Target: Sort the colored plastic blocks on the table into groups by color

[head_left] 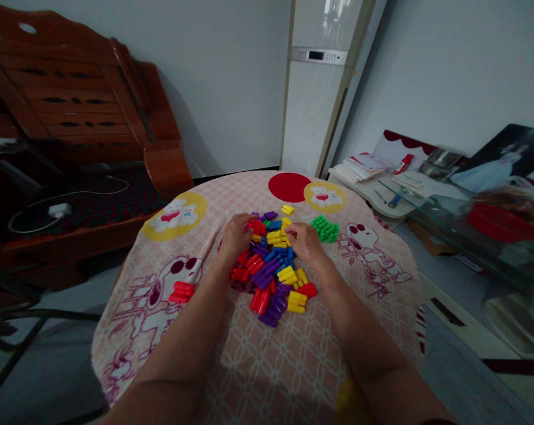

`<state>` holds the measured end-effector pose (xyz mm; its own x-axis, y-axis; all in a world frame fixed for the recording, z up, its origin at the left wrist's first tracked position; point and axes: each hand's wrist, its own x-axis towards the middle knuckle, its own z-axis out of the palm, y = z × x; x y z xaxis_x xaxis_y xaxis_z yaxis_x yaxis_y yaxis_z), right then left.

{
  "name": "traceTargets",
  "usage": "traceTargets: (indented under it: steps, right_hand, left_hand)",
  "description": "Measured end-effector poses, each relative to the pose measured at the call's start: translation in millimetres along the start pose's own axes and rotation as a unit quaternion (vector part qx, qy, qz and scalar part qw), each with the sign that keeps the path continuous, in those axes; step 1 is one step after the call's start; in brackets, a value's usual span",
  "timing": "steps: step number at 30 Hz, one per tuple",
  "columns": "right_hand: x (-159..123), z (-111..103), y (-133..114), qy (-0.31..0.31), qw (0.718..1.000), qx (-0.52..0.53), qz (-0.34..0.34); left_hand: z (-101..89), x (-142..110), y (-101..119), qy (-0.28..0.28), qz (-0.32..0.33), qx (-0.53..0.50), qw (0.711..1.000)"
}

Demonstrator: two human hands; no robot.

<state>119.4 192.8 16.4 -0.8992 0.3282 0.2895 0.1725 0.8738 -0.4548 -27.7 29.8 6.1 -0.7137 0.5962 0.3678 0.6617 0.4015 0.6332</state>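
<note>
A pile of plastic building blocks in red, purple, blue and yellow lies on the patterned tablecloth (279,348). At the pile's left back edge, my left hand (236,237) has its thumb and fingers closed about a red block (256,226). My right hand (305,242) is over the pile's right side, fingertips pinched together beside yellow blocks (276,238); what is between them, if anything, is too small to make out. A tight group of green blocks (324,229) sits just right of that hand. Purple blocks (267,273) and more yellow ones (297,302) lie nearer me.
A separate red block (181,291) lies left of my left forearm. One yellow block (288,209) is behind the pile. To the right stands a glass-topped side table (452,218) with papers and a red bowl (502,222). A wooden bench (76,118) is at left.
</note>
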Motion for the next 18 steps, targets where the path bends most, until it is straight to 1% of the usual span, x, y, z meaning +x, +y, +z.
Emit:
traceTargets:
  steps: [1,2,4,6,8,11,14,18]
  right_hand:
    - [1,0,2,0.014,1.0,0.007,-0.003]
    - [1,0,4,0.023,1.0,0.013,-0.005]
    - [2,2,6,0.027,0.999,0.023,0.0]
    - [1,3,7,0.027,0.999,0.03,0.009]
    - [1,3,8,0.026,0.999,0.035,0.013]
    - [1,2,8,0.02,0.999,0.041,0.008]
    - [1,1,8,0.017,0.999,0.042,0.003]
    - [0,-6,7,0.008,1.0,0.02,0.001]
  left_hand:
    - [-0.4,0,2,0.001,0.021,0.014,1.0]
    - [0.3,-1,5,-0.012,0.046,0.021,0.999]
    - [5.0,-4,12,-0.072,0.09,0.02,0.993]
    - [12.8,-6,18,-0.131,0.118,0.023,0.984]
    - [20.3,-9,21,-0.156,0.129,0.041,0.978]
    - [25.8,-10,23,-0.162,0.128,0.068,0.976]
    - [24.6,-10,25,-0.169,0.124,0.067,0.975]
    - [20.3,-9,25,-0.137,0.082,0.027,0.987]
